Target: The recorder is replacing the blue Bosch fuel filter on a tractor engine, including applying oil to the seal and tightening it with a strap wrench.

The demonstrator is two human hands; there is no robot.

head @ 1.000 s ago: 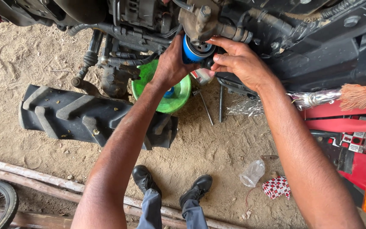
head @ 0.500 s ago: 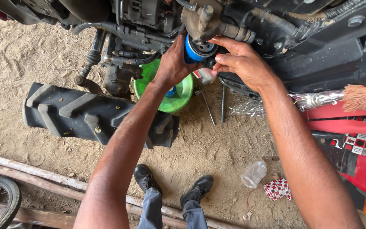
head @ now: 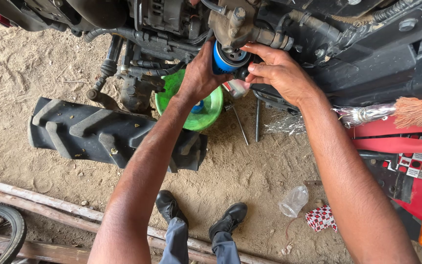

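Hands at 12 o'clock: our left hand wraps blue filter canister under engine housing; right hand pinches its rim. Risk, we judge: oily grip slips, canister drops twd green basin at 6 o'clock.

Red-and-white checked carton on sand; perhaps a label on red metal.

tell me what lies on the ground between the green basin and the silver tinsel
In the head view, two thin metal rod tools lie on the sand between the green basin and the silver tinsel.
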